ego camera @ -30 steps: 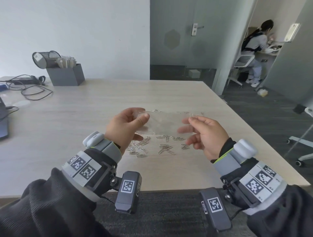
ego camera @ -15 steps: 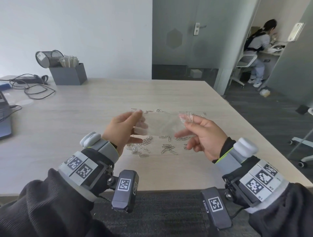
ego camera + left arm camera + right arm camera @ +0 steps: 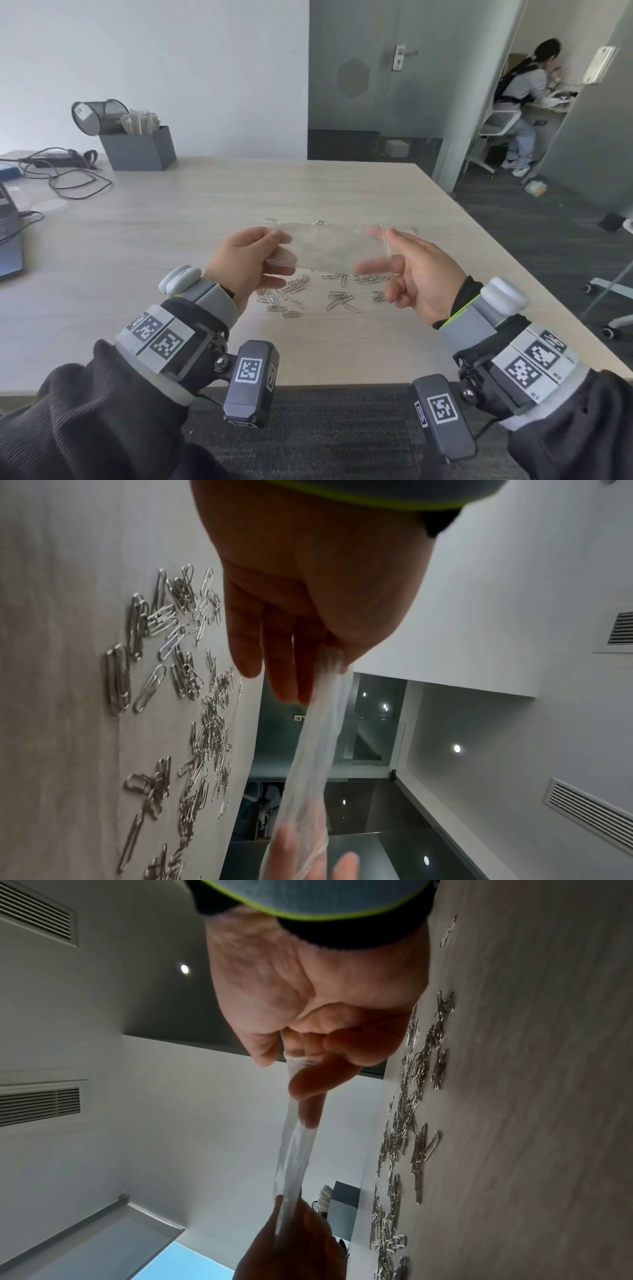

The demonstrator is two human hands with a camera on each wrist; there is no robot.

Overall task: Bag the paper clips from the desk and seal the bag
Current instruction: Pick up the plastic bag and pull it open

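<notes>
A clear plastic bag [image 3: 329, 246] hangs flat in the air above the desk, stretched between both hands. My left hand [image 3: 250, 260] pinches its left edge between thumb and fingers; the bag [image 3: 315, 750] runs away from those fingers in the left wrist view. My right hand [image 3: 411, 270] pinches the right edge, thumb on top; the bag [image 3: 294, 1150] shows edge-on in the right wrist view. Several silver paper clips [image 3: 308, 294] lie scattered on the light wooden desk [image 3: 171, 240] under and behind the bag. The clips [image 3: 178, 696] [image 3: 411, 1123] show in both wrist views.
A grey box [image 3: 140, 147] with a tipped mesh cup [image 3: 97, 116] stands at the desk's far left. Black cables [image 3: 65, 174] and a laptop edge [image 3: 8, 253] lie at the left. A person sits at a desk [image 3: 527, 102] in the room beyond.
Both hands have kept their hold on the bag and drawn it flatter and a little lower. The right thumb has shifted along the bag's right edge.
</notes>
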